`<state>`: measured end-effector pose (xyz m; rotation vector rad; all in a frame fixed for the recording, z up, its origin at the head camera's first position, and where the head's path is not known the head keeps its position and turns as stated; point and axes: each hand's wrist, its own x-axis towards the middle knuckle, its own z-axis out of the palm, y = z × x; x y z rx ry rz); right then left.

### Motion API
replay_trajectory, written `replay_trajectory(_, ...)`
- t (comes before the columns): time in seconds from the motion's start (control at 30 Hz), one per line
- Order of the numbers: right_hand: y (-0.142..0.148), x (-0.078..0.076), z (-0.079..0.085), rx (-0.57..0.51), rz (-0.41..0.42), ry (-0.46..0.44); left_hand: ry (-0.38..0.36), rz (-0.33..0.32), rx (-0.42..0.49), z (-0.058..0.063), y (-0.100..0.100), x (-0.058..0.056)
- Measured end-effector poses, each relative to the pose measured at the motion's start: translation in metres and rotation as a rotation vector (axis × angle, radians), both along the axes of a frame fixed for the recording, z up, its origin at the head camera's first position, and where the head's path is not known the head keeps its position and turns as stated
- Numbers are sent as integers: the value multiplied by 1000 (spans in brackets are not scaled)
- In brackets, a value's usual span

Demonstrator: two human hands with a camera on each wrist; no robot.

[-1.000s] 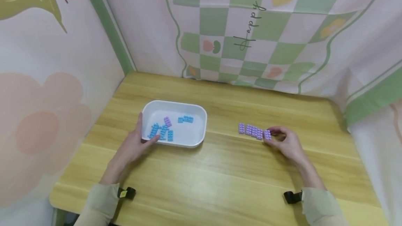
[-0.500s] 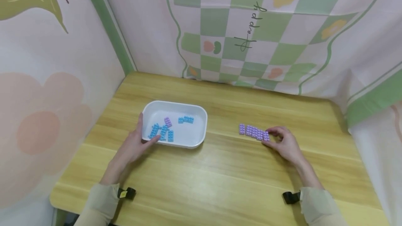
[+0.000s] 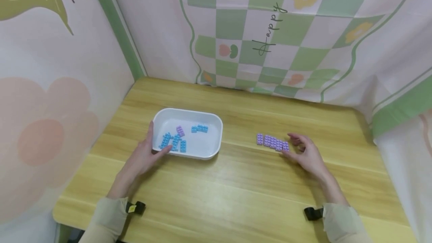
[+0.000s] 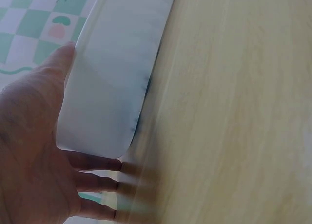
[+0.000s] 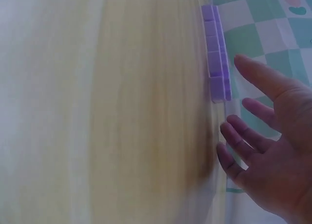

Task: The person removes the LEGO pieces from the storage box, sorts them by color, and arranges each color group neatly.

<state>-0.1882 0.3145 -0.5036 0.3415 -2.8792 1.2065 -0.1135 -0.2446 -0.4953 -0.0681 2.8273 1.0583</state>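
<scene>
My left hand (image 3: 145, 153) holds the white tray (image 3: 210, 153) at its left end, the thumb over the near rim and the other fingers along the left side. Inside lie several blue toy bricks (image 3: 183, 146) and one purple brick (image 3: 180, 131). In the left wrist view the tray's outer wall (image 4: 107, 78) hides its contents. To the right, a row of purple toy bricks (image 3: 271, 141) lies on the table. At the row's right end is my right hand (image 3: 308, 156), fingers spread and off the bricks. The right wrist view shows a gap between the thumb and the purple row (image 5: 214, 53).
The wooden table (image 3: 216, 198) runs up to a patterned curtain (image 3: 256, 48) at the back. Another printed curtain (image 3: 50, 123) hangs along the left side. Black wrist cameras sit at both cuffs.
My right hand slid the rightmost purple brick left against the row, then let go of it and spread its fingers. The left hand and tray stayed in place.
</scene>
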Motion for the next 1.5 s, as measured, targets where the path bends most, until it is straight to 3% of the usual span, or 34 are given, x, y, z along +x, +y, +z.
replay_trajectory(0.4, -40, 7, 28, -102, 51, 139, -5, 5, -11, 1, 1, 0)
replay_trajectory(0.8, -89, -1, 32, -191, 140, 48, -11, 7, -5, 2, 1, 0)
replay_trajectory(1.2, -159, -9, 33, -254, 260, 55, -8, 3, -15, 2, -1, 1)
replay_trajectory(1.5, -189, -11, 40, -263, 304, 80, -6, 6, -24, 1, 0, 0)
